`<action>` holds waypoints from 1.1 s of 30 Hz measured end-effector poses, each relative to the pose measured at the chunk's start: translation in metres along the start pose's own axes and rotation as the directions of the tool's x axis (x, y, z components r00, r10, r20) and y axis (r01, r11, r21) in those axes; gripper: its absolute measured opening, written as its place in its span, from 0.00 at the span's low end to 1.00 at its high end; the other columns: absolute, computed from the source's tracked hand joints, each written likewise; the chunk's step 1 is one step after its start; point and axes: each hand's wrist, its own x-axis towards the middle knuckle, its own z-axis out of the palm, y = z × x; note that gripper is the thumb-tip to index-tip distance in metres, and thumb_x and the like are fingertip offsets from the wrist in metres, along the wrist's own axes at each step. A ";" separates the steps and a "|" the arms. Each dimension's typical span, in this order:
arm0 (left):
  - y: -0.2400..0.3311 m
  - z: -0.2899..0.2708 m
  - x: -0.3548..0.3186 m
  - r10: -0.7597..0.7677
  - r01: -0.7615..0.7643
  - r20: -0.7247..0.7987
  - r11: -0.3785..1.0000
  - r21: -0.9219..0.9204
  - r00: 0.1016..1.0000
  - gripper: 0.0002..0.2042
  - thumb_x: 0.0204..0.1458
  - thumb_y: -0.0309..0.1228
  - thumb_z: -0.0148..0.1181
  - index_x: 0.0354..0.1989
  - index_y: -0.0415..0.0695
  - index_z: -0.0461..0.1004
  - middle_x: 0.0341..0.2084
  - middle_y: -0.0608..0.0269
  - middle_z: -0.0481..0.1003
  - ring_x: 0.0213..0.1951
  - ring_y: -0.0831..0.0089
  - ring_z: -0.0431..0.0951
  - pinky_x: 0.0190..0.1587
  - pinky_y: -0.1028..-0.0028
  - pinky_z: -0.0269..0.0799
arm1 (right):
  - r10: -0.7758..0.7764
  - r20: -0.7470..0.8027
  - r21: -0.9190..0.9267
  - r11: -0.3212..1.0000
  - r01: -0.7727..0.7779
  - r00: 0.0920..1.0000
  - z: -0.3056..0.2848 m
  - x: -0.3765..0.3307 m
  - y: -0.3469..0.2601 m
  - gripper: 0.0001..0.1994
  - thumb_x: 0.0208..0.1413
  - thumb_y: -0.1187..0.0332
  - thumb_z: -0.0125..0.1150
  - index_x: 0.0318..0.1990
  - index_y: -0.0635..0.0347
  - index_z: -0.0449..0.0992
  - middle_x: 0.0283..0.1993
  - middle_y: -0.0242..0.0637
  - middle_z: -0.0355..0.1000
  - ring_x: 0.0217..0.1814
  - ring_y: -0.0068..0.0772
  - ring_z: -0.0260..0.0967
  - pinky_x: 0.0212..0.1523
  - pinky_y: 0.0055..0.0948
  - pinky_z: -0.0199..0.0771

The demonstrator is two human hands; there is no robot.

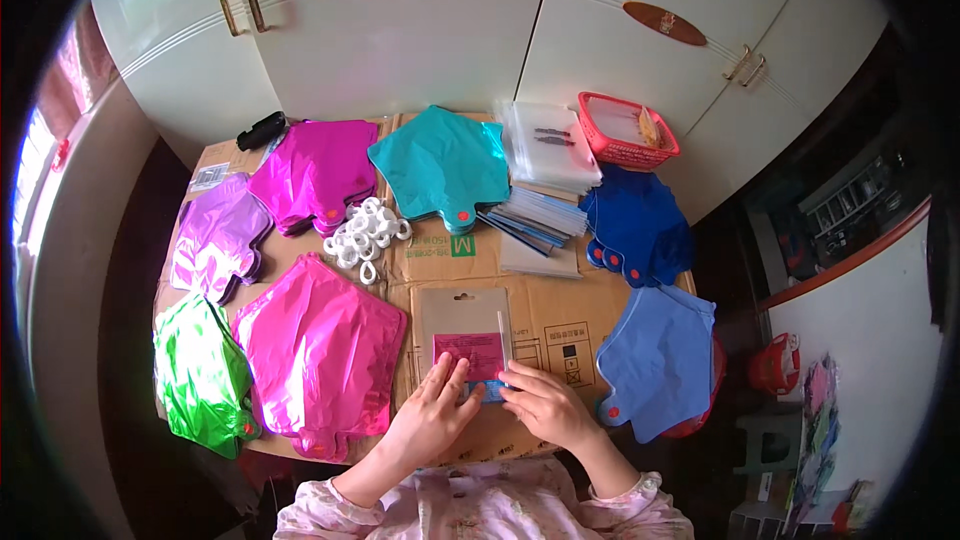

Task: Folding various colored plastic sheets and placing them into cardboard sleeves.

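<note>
A flat clear bag [465, 305] with a hang hole at its top lies on the cardboard in front of me. Inside or under its film are a dark pink folded foil piece [462, 348] and a blue piece beneath it. My left hand [437, 412] rests on the bag's lower part, fingers stretched out and slightly spread. Along the bag's right edge stands a thin white straw [503, 338]. My right hand [545, 405] has its bent fingertips closed around the straw's lower end.
Around the cardboard [440, 265] lie foil balloon stacks: green [200, 370], pink [318, 350], lilac [215, 240], magenta [315, 170], teal [440, 165], dark blue [640, 225], light blue [660, 360]. White rings [368, 232], straws [540, 218], clear bags [552, 145] and a red basket [625, 152] stand farther back.
</note>
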 end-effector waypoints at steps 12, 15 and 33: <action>0.054 0.012 -0.006 -0.051 0.047 -0.030 0.991 -0.129 0.998 0.17 0.41 0.28 0.56 0.42 0.39 0.74 0.39 0.61 0.72 0.39 0.69 0.73 0.41 0.71 0.70 | -0.027 0.084 0.036 0.999 0.024 0.996 -0.003 0.002 0.007 0.10 0.46 0.80 0.57 0.38 0.64 0.78 0.49 0.41 0.74 0.57 0.38 0.69 0.58 0.37 0.68; 0.061 0.020 0.002 -0.078 0.071 -0.053 0.990 -0.119 0.996 0.16 0.42 0.28 0.55 0.43 0.38 0.73 0.41 0.59 0.71 0.42 0.66 0.72 0.44 0.70 0.69 | -0.019 0.105 0.080 0.997 0.011 0.994 -0.004 0.003 0.010 0.13 0.45 0.81 0.55 0.40 0.63 0.78 0.49 0.40 0.74 0.58 0.39 0.68 0.59 0.37 0.67; 0.061 0.025 0.023 -0.229 0.239 0.070 0.930 -0.279 0.971 0.10 0.47 0.26 0.54 0.37 0.38 0.67 0.26 0.58 0.67 0.28 0.65 0.73 0.28 0.67 0.72 | -0.009 0.124 0.184 0.983 -0.014 0.992 -0.004 -0.001 0.020 0.16 0.45 0.83 0.52 0.42 0.63 0.78 0.51 0.41 0.73 0.59 0.39 0.67 0.60 0.36 0.66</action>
